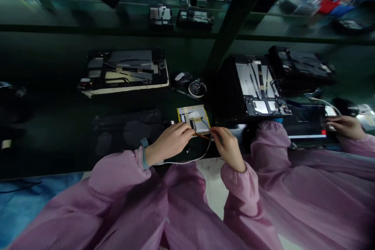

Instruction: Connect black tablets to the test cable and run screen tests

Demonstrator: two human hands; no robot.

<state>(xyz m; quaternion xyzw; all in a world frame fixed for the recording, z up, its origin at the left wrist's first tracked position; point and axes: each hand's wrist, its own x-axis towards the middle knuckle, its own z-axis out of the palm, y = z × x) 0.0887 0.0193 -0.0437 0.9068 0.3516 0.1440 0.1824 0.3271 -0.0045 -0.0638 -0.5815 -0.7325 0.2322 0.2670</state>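
A flat battery pack [187,110] with yellow taped edges lies on the dark bench in front of me. My left hand [171,142] reaches its lower edge, thumb and fingers pinched at the left end of a thin orange strip [203,137]. At the battery's lower right corner my right hand [227,144] is closed in a pinch; what sits between its fingertips is too small to make out. A thin light-grey cable [187,162] loops from below my left wrist up past the right fingertips onto the battery. A tiny metallic piece [188,149] rests between my hands.
Stacked tablet housings [125,71] lie at back left; another stack [258,82] stands at right. A dark panel [129,125] lies left of the battery. Behind it are a mouse [183,78] and a round disc [197,88]. A co-worker's hand [347,127] is beside a screen [306,121] at right.
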